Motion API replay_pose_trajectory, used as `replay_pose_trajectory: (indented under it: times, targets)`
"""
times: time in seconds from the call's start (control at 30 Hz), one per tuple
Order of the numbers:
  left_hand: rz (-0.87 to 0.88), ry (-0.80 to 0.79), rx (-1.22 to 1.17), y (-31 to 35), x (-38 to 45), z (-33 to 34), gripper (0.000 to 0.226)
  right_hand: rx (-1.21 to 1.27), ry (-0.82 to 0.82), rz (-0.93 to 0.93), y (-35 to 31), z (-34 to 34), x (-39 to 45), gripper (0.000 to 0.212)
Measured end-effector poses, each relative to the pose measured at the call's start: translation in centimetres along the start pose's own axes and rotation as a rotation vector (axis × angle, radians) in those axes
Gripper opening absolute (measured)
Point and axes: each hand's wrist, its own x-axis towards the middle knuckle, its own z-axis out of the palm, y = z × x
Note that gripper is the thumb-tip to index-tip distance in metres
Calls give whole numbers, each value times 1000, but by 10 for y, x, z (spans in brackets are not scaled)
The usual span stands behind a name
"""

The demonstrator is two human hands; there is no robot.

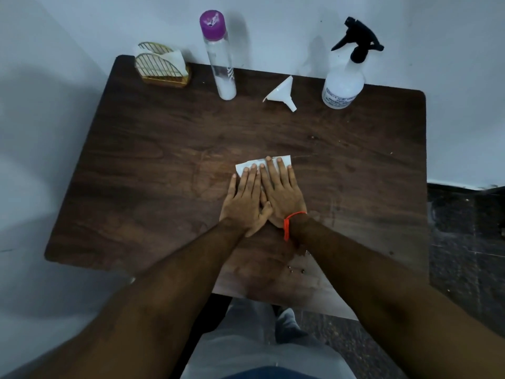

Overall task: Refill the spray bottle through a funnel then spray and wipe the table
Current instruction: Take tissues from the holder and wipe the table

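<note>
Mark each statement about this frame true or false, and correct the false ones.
1. Both hands press flat on a white tissue. True: the left hand and right hand lie side by side on the tissue, fingers straight.
2. The funnel sits in the spray bottle's neck. False: the funnel lies on its side on the table, and the spray bottle has its black trigger head on.
3. The purple-capped bottle lies on its side. False: the purple-capped bottle stands upright with its cap on.
4. A napkin holder stands at the table's far left corner. True: the napkin holder holds white napkins there.
</note>
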Motion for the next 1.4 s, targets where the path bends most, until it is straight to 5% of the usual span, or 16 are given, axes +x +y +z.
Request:
replay_pose_trajectory:
  times: [0.63, 1.4]
  targets:
    - [-110, 56, -97, -8, -72, 19, 81, -1, -49, -220, -45, 4, -34, 66]
    - [-152, -8, -129, 74, -114, 27, 83, -26, -85, -314, -3, 2, -112, 67]
